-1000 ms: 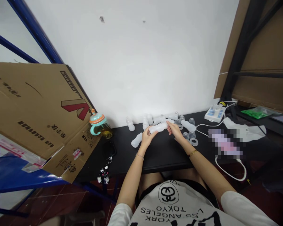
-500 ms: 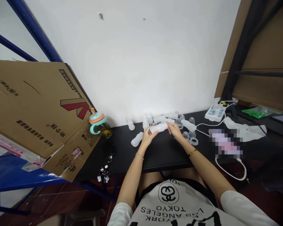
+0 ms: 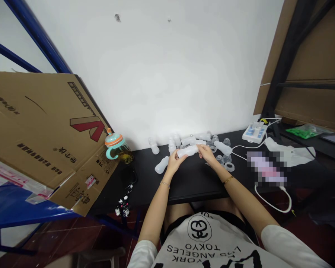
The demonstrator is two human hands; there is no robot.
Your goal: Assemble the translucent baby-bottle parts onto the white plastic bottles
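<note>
A frosted white baby bottle (image 3: 186,151) lies on its side across both hands, above the black table. My left hand (image 3: 175,160) wraps round its left, bottom end. At the other end, my right hand (image 3: 205,153) has its fingers closed on the bottle's neck; any small part between them is hidden. Another white bottle (image 3: 162,165) lies just left of my left hand. Behind the hands are several more bottles (image 3: 188,140), some lying and some upright. To the right of my right hand sit clear dome caps (image 3: 220,160) and a ring (image 3: 229,166).
A drinking jug with a teal handle (image 3: 115,143) stands at the left by a large cardboard box (image 3: 44,134). A dark phone (image 3: 129,175) with a charm strap lies near it. At the right are a power strip (image 3: 254,133), white cables, and a blurred-out phone (image 3: 268,169).
Both hands keep the bottle in nearly the same place. My right hand's fingers have shifted only slightly at the neck; the whole view has moved a little.
</note>
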